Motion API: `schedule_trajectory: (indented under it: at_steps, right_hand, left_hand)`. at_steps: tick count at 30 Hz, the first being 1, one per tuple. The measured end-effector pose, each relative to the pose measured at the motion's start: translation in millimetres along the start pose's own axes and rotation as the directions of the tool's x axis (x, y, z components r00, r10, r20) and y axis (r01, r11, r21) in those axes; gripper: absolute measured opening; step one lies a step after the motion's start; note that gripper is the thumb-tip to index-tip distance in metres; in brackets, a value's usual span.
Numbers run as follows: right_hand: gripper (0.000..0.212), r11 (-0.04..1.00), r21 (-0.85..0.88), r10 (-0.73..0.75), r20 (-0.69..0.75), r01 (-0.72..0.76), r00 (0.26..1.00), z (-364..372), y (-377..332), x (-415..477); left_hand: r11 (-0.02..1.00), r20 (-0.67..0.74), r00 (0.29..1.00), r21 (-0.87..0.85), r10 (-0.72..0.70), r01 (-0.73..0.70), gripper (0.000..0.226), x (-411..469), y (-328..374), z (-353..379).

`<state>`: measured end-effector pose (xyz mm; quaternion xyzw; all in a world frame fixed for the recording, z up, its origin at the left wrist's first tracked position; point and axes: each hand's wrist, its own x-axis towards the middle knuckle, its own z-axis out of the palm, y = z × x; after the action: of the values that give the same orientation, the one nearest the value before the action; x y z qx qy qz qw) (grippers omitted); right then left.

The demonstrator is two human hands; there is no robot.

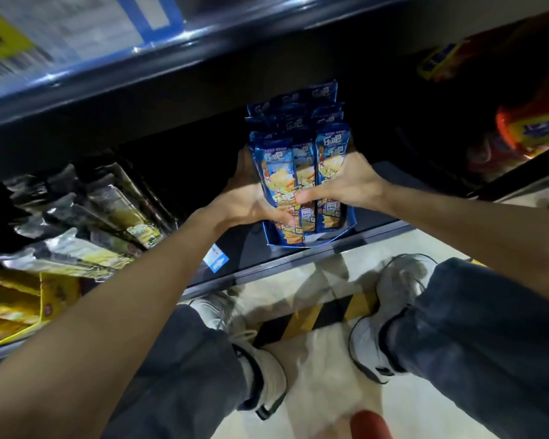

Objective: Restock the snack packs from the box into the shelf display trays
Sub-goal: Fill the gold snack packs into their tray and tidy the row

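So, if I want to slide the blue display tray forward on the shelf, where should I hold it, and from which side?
Probably by its two side walls, low and near the front, one hand from each side. The display tray is narrow with a low front lip, and the snack packs stand upright well above it, so a higher grip would only squeeze packs.

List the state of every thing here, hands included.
blue snack packs: upright, bunched together, held from both sides.
display tray: on the shelf near its front edge, full of packs.
left hand: grips the packs' left side.
right hand: grips the packs' right side.
silver packs: leaning in a row, untouched.
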<state>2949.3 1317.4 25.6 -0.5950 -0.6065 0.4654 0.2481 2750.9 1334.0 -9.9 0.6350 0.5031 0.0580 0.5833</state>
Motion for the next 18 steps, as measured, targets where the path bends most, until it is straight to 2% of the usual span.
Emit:
schedule_trajectory:
  at_steps: [2,4,5,6,7,8,9,10,11,12,13,14,16,17,18]
  right_hand:
    - [0.078,1.0,0.015,-0.017,0.016,0.016,1.0,-1.0,-2.5,0.6]
    - [0.084,1.0,-0.02,0.002,0.053,-0.001,0.999,-0.8,-4.0,-0.7]
    - [0.095,0.999,-0.037,0.012,0.06,-0.01,0.998,-0.4,-5.1,-1.8]
    - [0.105,0.998,-0.067,-0.001,0.058,0.005,0.998,-1.4,-3.8,-1.8]
    - [0.103,0.993,-0.115,0.012,0.06,-0.005,0.998,-6.0,-4.8,-2.9]
    - [0.082,0.989,-0.133,0.076,0.078,-0.065,0.994,-11.3,-0.6,-2.2]
    - [0.047,0.981,-0.15,0.135,0.088,-0.121,0.987,-17.6,0.3,-4.2]
    - [0.038,0.975,-0.183,0.142,0.091,-0.124,0.986,-21.6,4.2,-5.3]
    - [0.052,0.97,-0.222,0.127,0.098,-0.103,0.987,-24.0,0.4,-8.8]
    - [0.058,0.962,-0.242,0.148,0.081,-0.125,0.986,-25.0,5.3,-8.4]
    - [0.054,0.955,-0.257,0.174,0.075,-0.15,0.982,-25.5,12.4,-6.5]
    - [0.05,0.949,-0.256,0.205,0.06,-0.184,0.977,-23.9,19.1,-5.6]
    - [0.099,0.949,-0.257,0.214,0.097,-0.183,0.972,-19.2,27.8,-2.5]
    - [0.114,0.959,-0.227,0.2,0.118,-0.17,0.973,-18.5,25.9,-3.5]
    - [0.116,0.962,-0.198,0.215,0.111,-0.191,0.97,-17.0,26.9,-1.8]
  left_hand:
    - [0.998,-0.003,1.0,0.062,-0.001,0.001,0.067,-1.9,5.4,-0.3]
    - [0.995,-0.018,0.999,0.093,0.039,-0.037,0.064,-7.0,9.5,3.4]
    - [0.994,-0.028,0.999,0.103,0.046,-0.043,0.064,-11.0,13.6,4.7]
    - [0.994,-0.057,0.998,0.108,0.0,0.006,0.061,-10.0,15.4,5.5]
    - [0.987,-0.066,0.997,0.153,-0.049,0.058,0.05,-2.7,7.2,5.7]
    - [0.974,-0.109,0.987,0.182,-0.119,0.137,0.041,-1.7,7.2,7.5]
    - [0.958,-0.167,0.976,0.229,-0.138,0.174,0.05,0.4,7.4,10.4]
    - [0.94,-0.243,0.959,0.27,-0.145,0.21,0.071,3.5,4.5,14.3]
    - [0.928,-0.303,0.947,0.309,-0.111,0.207,0.083,5.9,0.8,19.2]
    - [0.926,-0.351,0.933,0.318,-0.086,0.205,0.078,2.7,1.4,27.8]
    - [0.932,-0.392,0.918,0.31,-0.055,0.188,0.068,2.1,-3.5,34.4]
    - [0.944,-0.433,0.9,0.273,-0.049,0.183,0.069,-1.5,-3.7,40.2]
    - [0.972,-0.481,0.877,0.195,-0.019,0.128,0.089,-4.8,-3.6,46.2]
    - [0.976,-0.475,0.88,0.199,0.022,0.083,0.099,-5.6,-2.9,48.0]
    - [0.982,-0.452,0.892,0.182,0.03,0.059,0.107,-7.0,-2.6,46.4]
